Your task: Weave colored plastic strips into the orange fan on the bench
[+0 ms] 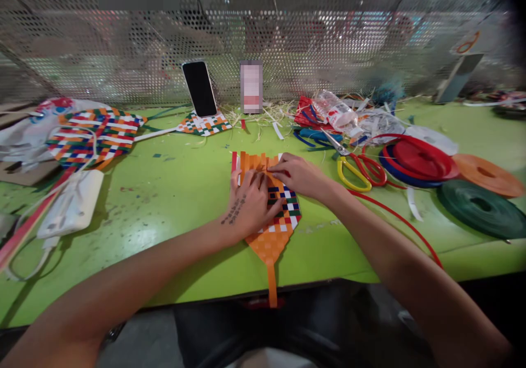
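Honestly, the woven piece under the spread left hand is probably light, bendy, slippery. Just beyond, orange strips seem pinched by the right hand, best gripped low down.

Soft, moderate light covers the bench, leaving pale sheen at its right and a shadow beneath the left forearm. Beyond the mesh, everything blurs; the top-right corner blackens.

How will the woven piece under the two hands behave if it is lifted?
The woven piece seems light, being thin, flat strips. The close weave probably keeps it fairly stiff, while the narrow orange tail likely flexes.
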`<state>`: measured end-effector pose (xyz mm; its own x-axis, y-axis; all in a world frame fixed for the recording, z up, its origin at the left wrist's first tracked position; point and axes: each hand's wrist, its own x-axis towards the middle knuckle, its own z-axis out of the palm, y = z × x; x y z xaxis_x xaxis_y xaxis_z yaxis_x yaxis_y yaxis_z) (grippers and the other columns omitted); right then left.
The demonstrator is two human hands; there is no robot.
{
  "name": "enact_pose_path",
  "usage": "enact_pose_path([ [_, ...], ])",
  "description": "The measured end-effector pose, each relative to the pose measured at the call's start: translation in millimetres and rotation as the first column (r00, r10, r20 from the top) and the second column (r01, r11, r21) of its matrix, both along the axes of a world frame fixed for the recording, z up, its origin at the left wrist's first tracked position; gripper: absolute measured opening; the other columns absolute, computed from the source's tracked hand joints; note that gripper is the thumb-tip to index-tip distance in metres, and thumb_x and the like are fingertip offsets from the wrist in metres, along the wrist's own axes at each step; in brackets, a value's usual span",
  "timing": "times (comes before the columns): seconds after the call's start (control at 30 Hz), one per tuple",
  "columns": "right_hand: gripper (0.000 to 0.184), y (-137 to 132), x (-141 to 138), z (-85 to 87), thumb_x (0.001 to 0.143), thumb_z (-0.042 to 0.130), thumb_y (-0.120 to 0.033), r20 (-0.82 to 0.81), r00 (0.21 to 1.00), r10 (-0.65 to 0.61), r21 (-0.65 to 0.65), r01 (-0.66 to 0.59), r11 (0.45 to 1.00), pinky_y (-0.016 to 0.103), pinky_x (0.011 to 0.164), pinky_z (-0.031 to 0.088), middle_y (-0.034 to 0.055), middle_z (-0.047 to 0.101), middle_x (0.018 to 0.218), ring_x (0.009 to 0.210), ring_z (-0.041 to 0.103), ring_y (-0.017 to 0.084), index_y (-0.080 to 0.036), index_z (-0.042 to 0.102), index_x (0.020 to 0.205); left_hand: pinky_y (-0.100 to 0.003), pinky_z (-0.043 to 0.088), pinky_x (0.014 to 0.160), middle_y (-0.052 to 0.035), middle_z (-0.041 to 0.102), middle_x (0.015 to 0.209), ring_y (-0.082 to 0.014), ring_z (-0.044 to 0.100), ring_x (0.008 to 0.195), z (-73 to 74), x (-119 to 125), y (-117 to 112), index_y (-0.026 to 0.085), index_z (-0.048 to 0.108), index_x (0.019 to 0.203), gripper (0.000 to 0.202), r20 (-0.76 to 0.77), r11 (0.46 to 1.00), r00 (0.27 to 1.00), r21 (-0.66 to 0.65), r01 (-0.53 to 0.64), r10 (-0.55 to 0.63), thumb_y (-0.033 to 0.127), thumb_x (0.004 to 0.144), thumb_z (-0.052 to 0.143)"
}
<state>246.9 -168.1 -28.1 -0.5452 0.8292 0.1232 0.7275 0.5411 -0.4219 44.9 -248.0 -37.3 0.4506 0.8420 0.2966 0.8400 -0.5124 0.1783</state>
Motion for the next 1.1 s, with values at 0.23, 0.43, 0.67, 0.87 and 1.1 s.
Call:
enact_pose_path([
  [0.23, 0.035, 0.4, 0.4, -3.0, 0.108, 0.058, -0.03, -0.046, 0.999, 0.01, 0.009, -0.009, 1.0, 0.034, 0.09, 0.048, 0.0102, 0.065, 0.104, 0.097, 0.064, 0.024, -0.026, 0.082, 0.134, -0.065, 0.024, 0.127, -0.0216, 0.066, 0.146, -0.0409, 0.049, 0.143, 1.8, 0.0, 0.0, 0.012, 0.064, 0.142, 0.059, -0.016, 1.0, 1.0, 0.001, 0.002, -0.002, 0.058, 0.109, 0.046],
  [0.43, 0.03, 5.4, 1.8, -8.8, 0.105, 0.062, -0.029, -0.093, 0.996, 0.006, 0.029, -0.003, 1.0, 0.037, 0.092, 0.051, 0.0117, 0.069, 0.108, 0.097, 0.067, 0.025, -0.021, 0.084, 0.125, -0.064, 0.026, 0.126, -0.0195, 0.068, 0.144, -0.0393, 0.052, 0.14, 3.3, 0.6, -1.0, 0.014, 0.066, 0.141, 0.058, -0.042, 1.0, 0.999, 0.016, -0.007, 0.007, 0.058, 0.11, 0.043],
  [0.67, 0.029, 6.1, 1.5, -8.2, 0.105, 0.063, -0.028, -0.076, 0.997, 0.016, 0.046, -0.012, 0.999, 0.038, 0.093, 0.05, 0.0119, 0.072, 0.108, 0.102, 0.067, 0.026, -0.02, 0.083, 0.124, -0.063, 0.028, 0.125, -0.0194, 0.068, 0.144, -0.0386, 0.053, 0.14, 1.8, 0.0, -0.6, 0.014, 0.066, 0.141, 0.056, -0.036, 1.0, 0.999, 0.026, -0.003, 0.004, 0.056, 0.11, 0.044],
  [0.87, 0.033, 3.8, 6.1, -2.0, 0.107, 0.06, -0.029, 0.018, 0.998, 0.053, 0.078, -0.055, 0.995, 0.039, 0.092, 0.048, 0.0114, 0.067, 0.103, 0.102, 0.063, 0.027, -0.022, 0.083, 0.129, -0.064, 0.028, 0.125, -0.0197, 0.069, 0.142, -0.0386, 0.053, 0.14, 0.3, 0.1, 0.0, 0.012, 0.065, 0.142, 0.061, -0.042, 0.999, 0.999, 0.046, -0.008, 0.01, 0.059, 0.111, 0.043],
  [1.1, 0.035, 8.2, 11.3, -6.3, 0.105, 0.061, -0.027, -0.066, 0.993, 0.1, 0.043, -0.097, 0.994, 0.039, 0.095, 0.05, 0.0104, 0.065, 0.107, 0.101, 0.064, 0.025, -0.025, 0.08, 0.135, -0.063, 0.028, 0.125, -0.0197, 0.067, 0.146, -0.0391, 0.052, 0.141, 2.5, -0.4, -0.6, 0.012, 0.064, 0.144, 0.059, -0.045, 0.999, 0.999, 0.038, -0.004, 0.005, 0.056, 0.11, 0.044],
])
